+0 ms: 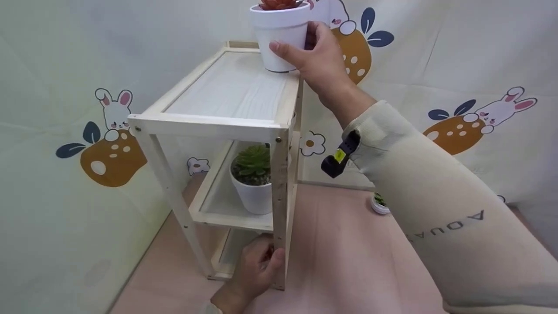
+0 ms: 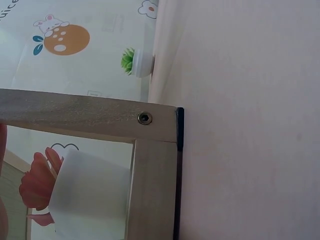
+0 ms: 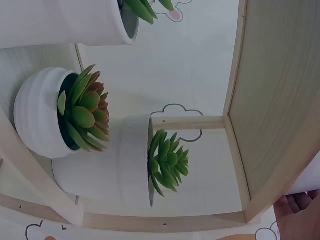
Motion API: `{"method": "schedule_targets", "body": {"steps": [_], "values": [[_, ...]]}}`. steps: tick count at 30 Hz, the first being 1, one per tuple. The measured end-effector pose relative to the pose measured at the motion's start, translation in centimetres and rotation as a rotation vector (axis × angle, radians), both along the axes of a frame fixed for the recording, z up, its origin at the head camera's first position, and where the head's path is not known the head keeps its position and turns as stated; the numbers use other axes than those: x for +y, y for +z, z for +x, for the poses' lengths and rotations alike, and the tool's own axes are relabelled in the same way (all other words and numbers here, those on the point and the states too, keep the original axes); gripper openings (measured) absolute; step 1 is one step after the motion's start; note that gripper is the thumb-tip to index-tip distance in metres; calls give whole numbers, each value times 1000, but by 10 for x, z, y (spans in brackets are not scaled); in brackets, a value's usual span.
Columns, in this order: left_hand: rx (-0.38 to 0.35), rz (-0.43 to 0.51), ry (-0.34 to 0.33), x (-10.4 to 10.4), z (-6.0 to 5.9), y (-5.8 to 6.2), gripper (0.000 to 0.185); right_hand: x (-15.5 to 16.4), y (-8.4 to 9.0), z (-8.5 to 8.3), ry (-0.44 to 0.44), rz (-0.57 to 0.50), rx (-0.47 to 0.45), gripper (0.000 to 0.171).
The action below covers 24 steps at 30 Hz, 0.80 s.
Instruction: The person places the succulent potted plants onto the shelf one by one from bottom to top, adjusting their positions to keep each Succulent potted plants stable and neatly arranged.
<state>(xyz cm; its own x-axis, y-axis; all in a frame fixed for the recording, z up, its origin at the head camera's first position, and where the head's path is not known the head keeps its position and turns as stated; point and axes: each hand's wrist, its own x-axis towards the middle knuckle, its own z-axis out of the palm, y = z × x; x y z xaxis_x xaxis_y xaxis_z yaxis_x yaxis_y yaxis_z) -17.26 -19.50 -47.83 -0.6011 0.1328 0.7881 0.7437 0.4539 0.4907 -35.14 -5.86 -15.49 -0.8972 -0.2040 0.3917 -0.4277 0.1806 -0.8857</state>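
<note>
My right hand [image 1: 324, 61] holds a white flowerpot [image 1: 283, 32] with a red succulent [image 1: 281, 4], thumb on its near side. The pot stands upright at the far right corner of the wooden shelf rack's top board [image 1: 231, 87]; whether its base touches the board I cannot tell. Low down, my left hand [image 1: 253, 266] grips the rack's near right leg [image 1: 279, 209]. On the middle shelf is a potted green succulent [image 1: 253, 165]. In the right wrist view, several white pots, among them a ribbed one [image 3: 42, 112], stand inside the rack.
In the left wrist view a white pot [image 2: 92, 192] with a reddish plant shows through the rack's lower frame. A small potted plant [image 1: 380, 204] stands on the pink table surface [image 1: 344, 253], right of the rack. Behind hangs a printed cloth [image 1: 471, 65] with rabbits.
</note>
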Motion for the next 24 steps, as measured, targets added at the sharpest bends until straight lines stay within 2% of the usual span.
{"method": "schedule_targets", "body": {"steps": [4, 13, 20, 24], "values": [[4, -7, 3, 1, -1, 0, 5, 2, -2, -1, -27, 21, -6, 75], [24, -8, 1, 1, 0, 0, 7, 7, -9, -4, -34, 0, 19, 69], [-14, 16, -33, 1, 2, 2, 6, 12, -14, -9, -18, -65, 62, 44], [-23, 21, -33, 2, 3, 2, 6, 14, -14, -10, -28, -71, 58, 35]]}}
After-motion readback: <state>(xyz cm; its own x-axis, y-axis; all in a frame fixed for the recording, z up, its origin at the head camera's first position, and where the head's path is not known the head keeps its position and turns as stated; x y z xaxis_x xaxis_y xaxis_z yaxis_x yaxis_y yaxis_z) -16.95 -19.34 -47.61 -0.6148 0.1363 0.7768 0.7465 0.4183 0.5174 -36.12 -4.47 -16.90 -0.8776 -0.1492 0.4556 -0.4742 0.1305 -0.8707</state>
